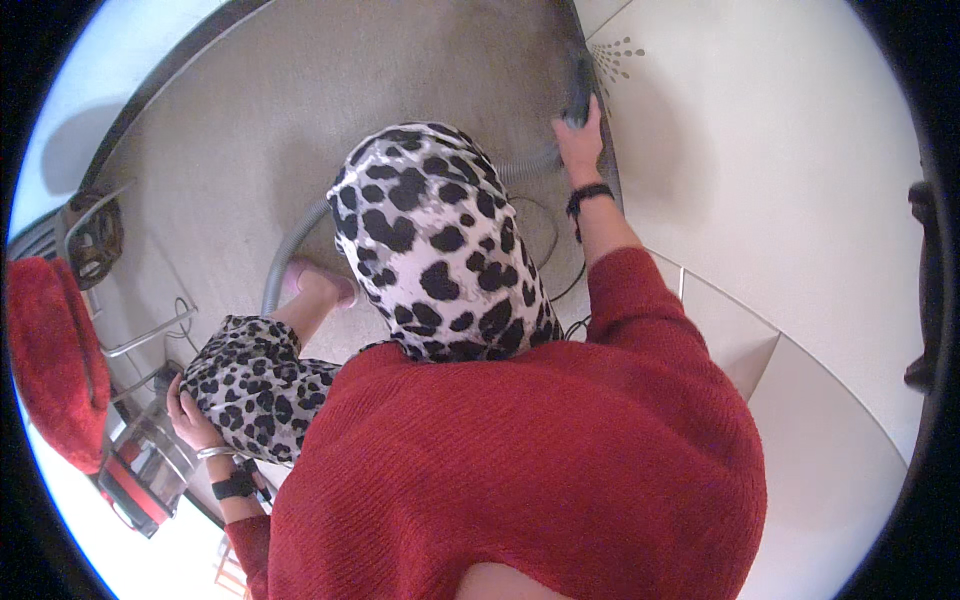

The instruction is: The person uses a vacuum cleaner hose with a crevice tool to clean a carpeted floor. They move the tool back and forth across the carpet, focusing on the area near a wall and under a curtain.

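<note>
My right hand [579,142] is closed round a dark vacuum cleaner nozzle [579,90] at the upper right, held along the foot of the wall; the nozzle is blurred. From near this hand a grey ribbed vacuum hose [283,262] runs behind my raised knee in black-spotted trousers and comes out on the left, beside a foot in a pink shoe. My left hand [189,420] rests on my other knee, its fingers spread over the spotted cloth and holding nothing. That wrist has a silver bangle and a black strap.
Carpet [225,135] lies ahead, edged by a dark skirting. A pale wall [750,150] with a dotted pattern stands on the right. Cords [551,247] lie on the floor. At the left are a red cloth [56,360], a metal rail [150,337] and a red and clear appliance [142,487].
</note>
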Available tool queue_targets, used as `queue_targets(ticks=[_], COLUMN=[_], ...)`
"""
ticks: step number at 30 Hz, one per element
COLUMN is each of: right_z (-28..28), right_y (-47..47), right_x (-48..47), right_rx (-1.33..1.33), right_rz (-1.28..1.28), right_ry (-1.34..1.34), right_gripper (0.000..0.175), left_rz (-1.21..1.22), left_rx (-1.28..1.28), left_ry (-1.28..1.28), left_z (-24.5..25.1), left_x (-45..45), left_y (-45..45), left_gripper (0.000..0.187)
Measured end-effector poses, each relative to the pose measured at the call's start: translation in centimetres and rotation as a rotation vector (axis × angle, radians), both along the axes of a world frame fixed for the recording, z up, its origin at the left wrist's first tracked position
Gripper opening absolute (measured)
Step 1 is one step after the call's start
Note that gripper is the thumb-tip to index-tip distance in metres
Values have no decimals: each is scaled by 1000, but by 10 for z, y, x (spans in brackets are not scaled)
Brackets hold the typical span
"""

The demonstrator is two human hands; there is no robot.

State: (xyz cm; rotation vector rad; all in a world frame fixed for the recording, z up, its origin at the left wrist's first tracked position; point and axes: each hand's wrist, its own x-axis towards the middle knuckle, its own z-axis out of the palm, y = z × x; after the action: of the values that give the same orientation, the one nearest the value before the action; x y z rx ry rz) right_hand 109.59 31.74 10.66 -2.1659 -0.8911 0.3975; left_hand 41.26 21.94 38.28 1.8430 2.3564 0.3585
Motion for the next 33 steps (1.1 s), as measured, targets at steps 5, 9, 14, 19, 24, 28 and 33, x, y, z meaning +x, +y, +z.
queue_targets(ticks=[5,9,14,19,24,28,33], right_z=[18,22,1,15,25,7,7], right_y=[-94,-75,-4,-77,-97,-12,-20], right_x=[-37,-46,-8,-29,-64,-18,-12], right_rx=[-7,-61,-74,-71,-208,-102,-135], right_rz=[140,62,-5,3,-45,-24,-18], right_ry=[67,161,85,155,110,-18,-43], right_gripper=[84,81,66,49,53,55,68], left_rz=[78,98,71,3,54,92,31], left_rx=[2,-15,-33,-5,6,20,65], left_ry=[-110,-123,-76,-23,-64,-98,-147], left_z=[2,4,10,9,4,3,-3], left_x=[3,7,11,11,7,4,1], left_y=[-5,-3,0,-1,-4,-4,-3], left_gripper=[36,40,40,39,38,36,33])
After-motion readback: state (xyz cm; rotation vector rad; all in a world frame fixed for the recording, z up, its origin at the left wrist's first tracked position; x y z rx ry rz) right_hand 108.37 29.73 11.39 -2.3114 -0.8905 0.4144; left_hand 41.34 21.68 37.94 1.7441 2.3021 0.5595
